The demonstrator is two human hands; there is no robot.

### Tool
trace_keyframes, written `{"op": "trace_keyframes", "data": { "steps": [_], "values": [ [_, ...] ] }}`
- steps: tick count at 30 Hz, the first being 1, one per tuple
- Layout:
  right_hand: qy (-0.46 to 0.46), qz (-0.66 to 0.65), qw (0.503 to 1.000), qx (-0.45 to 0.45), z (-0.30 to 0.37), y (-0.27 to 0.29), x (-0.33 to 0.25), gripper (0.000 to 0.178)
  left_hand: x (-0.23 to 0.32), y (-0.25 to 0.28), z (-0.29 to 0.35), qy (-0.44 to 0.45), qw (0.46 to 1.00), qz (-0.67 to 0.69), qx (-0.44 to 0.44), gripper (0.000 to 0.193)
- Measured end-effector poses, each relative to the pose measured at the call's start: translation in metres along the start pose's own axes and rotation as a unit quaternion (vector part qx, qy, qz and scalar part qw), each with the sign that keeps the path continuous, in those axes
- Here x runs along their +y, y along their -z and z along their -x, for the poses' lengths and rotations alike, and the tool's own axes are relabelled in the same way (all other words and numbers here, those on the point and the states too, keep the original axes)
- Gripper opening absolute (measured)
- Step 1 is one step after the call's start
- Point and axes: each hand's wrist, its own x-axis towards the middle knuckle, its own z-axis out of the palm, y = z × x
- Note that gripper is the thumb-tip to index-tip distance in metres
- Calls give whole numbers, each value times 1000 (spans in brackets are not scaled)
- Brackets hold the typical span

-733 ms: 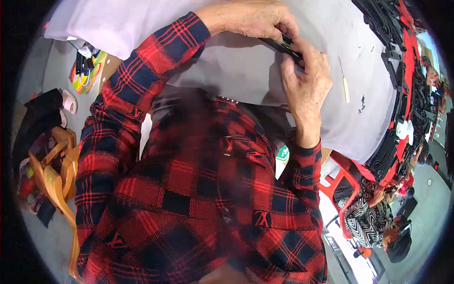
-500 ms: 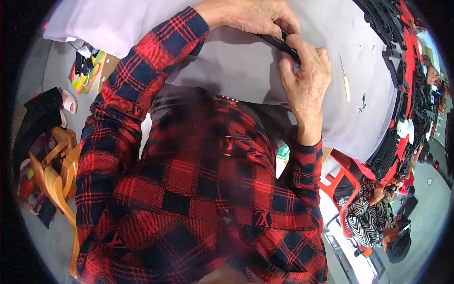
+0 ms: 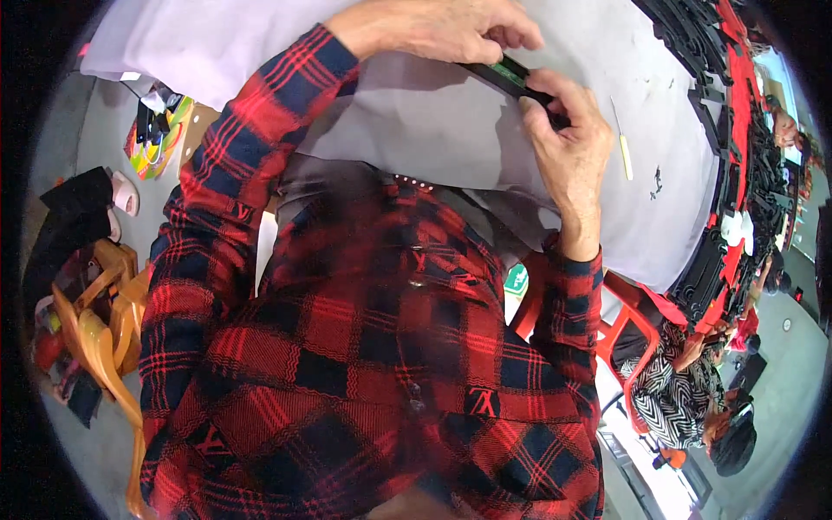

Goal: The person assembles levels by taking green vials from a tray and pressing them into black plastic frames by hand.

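Observation:
A long, narrow black plastic part (image 3: 491,78) with a green strip (image 3: 511,73) in its channel lies slantwise between my hands, just above the grey cloth. My left hand (image 3: 433,31) grips its left end, thumb against the edge and the fingers curled over the top; part of that grip is hidden. At the other end, my right hand (image 3: 570,130) pinches the part between thumb and bent fingers. To the right of this hand, a thin screwdriver-like tool with a pale yellow handle (image 3: 626,158) rests on the cloth. Small dark pieces (image 3: 656,182) lie beside it.
Many black plastic parts (image 3: 693,290) line the table's right edge on red cloth (image 3: 737,156). Beyond sits a person in zigzag-patterned clothes (image 3: 672,386), near a red chair (image 3: 624,334). A wooden chair (image 3: 100,334) and a colourful box (image 3: 165,139) stand to the left.
My right hand has shifted slightly down and right along the black part, and my left hand slightly left. More of the green strip now shows between them.

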Motion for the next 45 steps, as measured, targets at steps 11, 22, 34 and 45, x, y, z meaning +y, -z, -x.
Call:
{"op": "trace_keyframes", "data": {
  "steps": [11, 22, 34, 45],
  "values": [
    [55, 47, 996, 51, -3, -1, 6, 20, 10, -21, 29, 46, 983, -145, 101, 30],
    [143, 218, 965, -40, -2, -15, -7, 29, 11, -32, 34, 63, 984, -109, 126, 28],
    [223, 227, 930, -183, -29, 4, -9, 27, 5, -33, 36, -9, 982, -98, 163, 25],
    [252, 132, 943, -174, -51, 3, -19, 9, 6, -31, 34, -9, 981, -114, 159, 23]
  ]
}}
